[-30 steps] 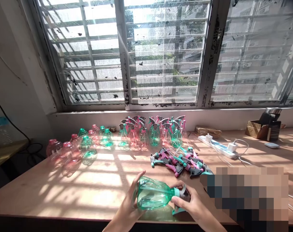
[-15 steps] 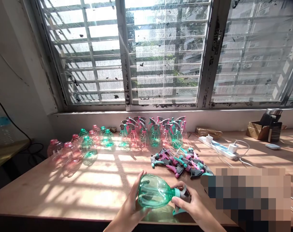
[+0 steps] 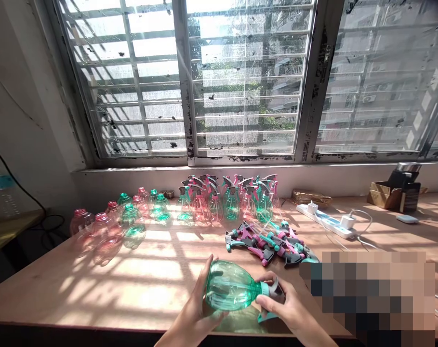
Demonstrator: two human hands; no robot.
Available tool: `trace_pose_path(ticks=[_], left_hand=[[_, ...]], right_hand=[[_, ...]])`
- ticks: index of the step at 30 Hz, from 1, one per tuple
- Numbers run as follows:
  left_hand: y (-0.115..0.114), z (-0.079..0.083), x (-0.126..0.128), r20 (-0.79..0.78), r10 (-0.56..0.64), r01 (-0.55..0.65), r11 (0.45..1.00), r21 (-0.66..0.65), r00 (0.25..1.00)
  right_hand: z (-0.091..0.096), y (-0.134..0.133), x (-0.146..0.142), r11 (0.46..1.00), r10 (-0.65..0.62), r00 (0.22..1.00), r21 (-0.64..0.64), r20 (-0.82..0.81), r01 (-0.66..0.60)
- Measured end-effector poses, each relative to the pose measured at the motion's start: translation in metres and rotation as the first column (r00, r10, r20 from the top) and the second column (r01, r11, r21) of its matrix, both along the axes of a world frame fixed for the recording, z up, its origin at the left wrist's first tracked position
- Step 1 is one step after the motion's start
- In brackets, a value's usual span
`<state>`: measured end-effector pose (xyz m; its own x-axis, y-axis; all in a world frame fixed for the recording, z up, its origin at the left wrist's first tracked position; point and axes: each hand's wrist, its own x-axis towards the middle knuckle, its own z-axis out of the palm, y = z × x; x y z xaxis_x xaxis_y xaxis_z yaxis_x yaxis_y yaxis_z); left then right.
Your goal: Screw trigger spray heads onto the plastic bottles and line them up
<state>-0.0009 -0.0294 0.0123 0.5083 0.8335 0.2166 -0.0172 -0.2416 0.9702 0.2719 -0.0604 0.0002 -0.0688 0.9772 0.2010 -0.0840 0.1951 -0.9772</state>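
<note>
A clear green spray bottle (image 3: 229, 285) lies on its side in the air above the table's front edge, its neck toward the right. My left hand (image 3: 200, 301) cups the bottle's base, thumb below and fingers behind. At the neck, my right hand (image 3: 282, 301) grips the grey and teal spray head (image 3: 275, 290), with thumb and fingers around the teal collar. The head sits on the bottle's mouth, and its teal trigger points down. Behind the hands is a pile of loose spray heads (image 3: 272, 243) in pink, teal and grey.
Several pink and green bottles without heads (image 3: 101, 231) stand at the left. Along the window wall stand several bottles fitted with spray heads (image 3: 232, 205). A white power strip (image 3: 327, 221) with plugs and cables lies at the right, near a cardboard box (image 3: 385, 195). A blurred patch covers the right front.
Almost nothing differs. Both hands keep the same hold on the spray bottle, which stays in place, apart from a slight shift in the reflections on it.
</note>
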Motion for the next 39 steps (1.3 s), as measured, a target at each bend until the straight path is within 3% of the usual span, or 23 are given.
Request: trace_pose_path(ticks=[6,10,16,23,28,32,36,39], left_hand=[[-0.005,0.014,0.006,0.047,-0.025,0.028,0.998,-0.057,0.999],[-0.006,0.013,0.004,0.072,-0.060,0.065,0.995,-0.081,0.996],[-0.004,0.013,0.002,-0.019,-0.033,0.034,0.998,0.050,0.999],[-0.011,0.028,0.008,0.008,-0.021,0.021,0.999,-0.034,1.000],[-0.011,0.025,0.005,0.011,-0.037,0.037,0.996,-0.075,0.999],[-0.009,0.020,0.005,-0.049,-0.003,0.004,1.000,0.017,0.999],[-0.008,0.016,0.007,-0.074,0.107,-0.093,0.981,0.170,0.992],[-0.007,0.016,0.007,-0.097,0.111,-0.094,0.982,0.164,0.989]], right_hand=[[0.001,-0.001,-0.001,1.000,-0.010,1.000,-0.017,-0.029,0.010],[0.002,-0.002,-0.002,1.000,0.006,0.998,-0.011,-0.058,-0.006],[0.004,-0.003,-0.003,1.000,-0.005,0.998,-0.010,-0.065,0.004],[0.004,-0.003,-0.004,0.999,-0.026,0.997,-0.023,-0.068,0.024],[0.006,-0.004,-0.003,0.999,-0.027,0.997,-0.021,-0.066,0.025],[0.007,-0.005,-0.003,0.999,-0.015,0.998,-0.033,-0.066,0.012],[0.004,-0.004,-0.003,1.000,-0.015,0.998,-0.029,-0.063,0.013],[0.002,-0.003,-0.003,1.000,-0.012,0.998,-0.014,-0.057,0.011]])
